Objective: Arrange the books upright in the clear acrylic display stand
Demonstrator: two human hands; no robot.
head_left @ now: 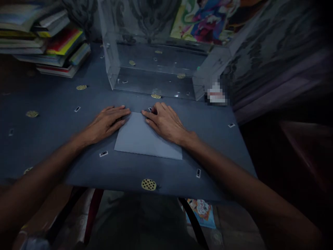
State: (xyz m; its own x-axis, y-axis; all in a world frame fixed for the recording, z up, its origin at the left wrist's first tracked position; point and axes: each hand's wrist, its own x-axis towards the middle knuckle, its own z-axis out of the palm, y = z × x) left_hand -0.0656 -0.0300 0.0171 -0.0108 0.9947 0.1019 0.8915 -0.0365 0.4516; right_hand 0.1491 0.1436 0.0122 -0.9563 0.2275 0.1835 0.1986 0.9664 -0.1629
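Observation:
A plain white sheet of paper (145, 142) lies flat before me on the blue table cover; whether it is folded I cannot tell. My left hand (110, 121) rests palm down at its upper left corner, fingers stretched out and the thumb along the left edge. On the upper right part of the sheet lies my right hand (166, 121), index finger and thumb apart, the index tip near the top edge. Its other fingers bend downward, partly hidden. The sheet's right side is covered by my right hand and wrist.
A clear acrylic stand (153, 83) is behind the paper, with a colourful picture (200, 21) above. Stacked books (62, 45) rise at the back left. A blurred-out object (218, 93) sits right of the stand. Below the table's front edge, a blue packet (203, 213) shows.

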